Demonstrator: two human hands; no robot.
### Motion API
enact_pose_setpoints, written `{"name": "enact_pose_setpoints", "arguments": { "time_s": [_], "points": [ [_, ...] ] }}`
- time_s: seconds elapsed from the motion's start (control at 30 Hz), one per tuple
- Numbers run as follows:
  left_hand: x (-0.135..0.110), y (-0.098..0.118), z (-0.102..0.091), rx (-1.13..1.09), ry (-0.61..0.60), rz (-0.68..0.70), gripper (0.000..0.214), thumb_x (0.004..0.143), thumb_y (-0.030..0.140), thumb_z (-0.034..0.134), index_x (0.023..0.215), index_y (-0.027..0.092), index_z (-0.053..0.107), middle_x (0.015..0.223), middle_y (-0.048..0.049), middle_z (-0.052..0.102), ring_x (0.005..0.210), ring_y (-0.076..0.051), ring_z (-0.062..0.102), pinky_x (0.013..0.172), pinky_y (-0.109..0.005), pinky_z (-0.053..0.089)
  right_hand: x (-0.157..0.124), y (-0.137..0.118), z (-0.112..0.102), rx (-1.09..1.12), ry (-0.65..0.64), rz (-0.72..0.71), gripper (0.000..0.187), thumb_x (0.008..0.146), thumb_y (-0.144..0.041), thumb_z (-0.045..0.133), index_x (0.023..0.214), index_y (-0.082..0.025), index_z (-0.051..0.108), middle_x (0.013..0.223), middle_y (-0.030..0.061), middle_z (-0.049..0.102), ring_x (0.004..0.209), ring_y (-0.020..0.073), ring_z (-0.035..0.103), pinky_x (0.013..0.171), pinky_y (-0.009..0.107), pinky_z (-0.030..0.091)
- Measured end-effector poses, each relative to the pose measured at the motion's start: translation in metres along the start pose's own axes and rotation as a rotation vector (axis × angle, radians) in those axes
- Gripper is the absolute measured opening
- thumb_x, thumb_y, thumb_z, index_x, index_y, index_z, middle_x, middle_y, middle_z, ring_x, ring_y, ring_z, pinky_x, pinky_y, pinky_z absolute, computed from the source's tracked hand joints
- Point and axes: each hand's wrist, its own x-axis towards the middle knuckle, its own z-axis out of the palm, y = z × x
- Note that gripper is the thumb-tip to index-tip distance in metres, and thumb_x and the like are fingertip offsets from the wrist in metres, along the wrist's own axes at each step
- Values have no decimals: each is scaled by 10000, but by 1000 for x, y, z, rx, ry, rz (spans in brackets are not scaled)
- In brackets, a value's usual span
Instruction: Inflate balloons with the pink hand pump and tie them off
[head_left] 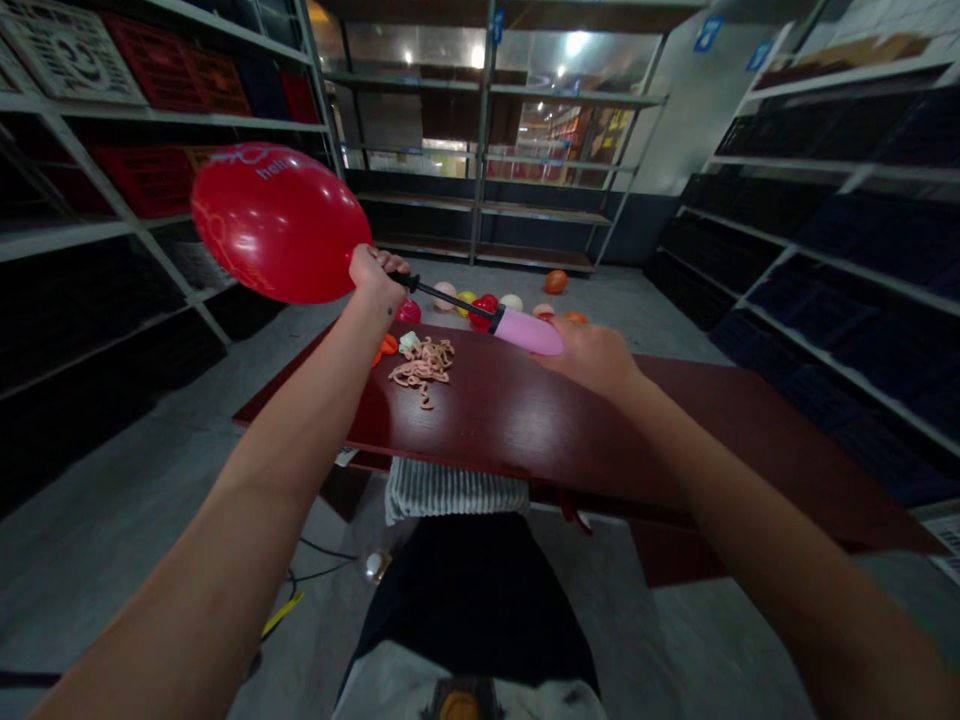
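Your left hand: fingers curled round the neck of the red balloon where it meets the black end of the pump. Your right hand: fingers wrapped round the outer end of the pump's pink part; the exact fingertip contact is hidden. Between your hands, a length of black rod is exposed, slanting down toward your right. The balloon is inflated, held off to your left, in the air, print on its skin.

Below the pump, the dark red table. On it, to the left, a heap of limp beige balloons; just beside, a pale limp one and some orange limp ones, partly behind your left forearm. At your knees, a grey ribbed cushion, partly under the table edge.

Beyond the table, inflated balloons in several colours lie on the floor; an orange one sits apart, nearer the back rack. Crates fill the left rack.
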Motion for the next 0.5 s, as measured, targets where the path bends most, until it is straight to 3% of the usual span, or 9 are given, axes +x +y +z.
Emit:
{"name": "enact_pose_setpoints", "arguments": {
  "time_s": [0.27, 0.5],
  "points": [
    [-13, -7, 12, -33, -23, 57, 357, 979, 121, 401, 669, 210, 251, 470, 88, 238, 330, -68, 233, 419, -227, 210, 0, 14, -6, -17, -17, 26, 590, 888, -619, 553, 1274, -177, 616, 1148, 151, 731, 892, 293, 703, 726, 354, 455],
    [-21, -14, 5, -55, 25, 136, 372, 968, 133, 439, 650, 215, 265, 459, 63, 253, 333, -84, 242, 403, -258, 193, 15, 1, -19, 21, -64, 6, 624, 851, -608, 594, 1297, -173, 620, 1082, 147, 738, 929, 295, 681, 754, 364, 461]
  ]
}}
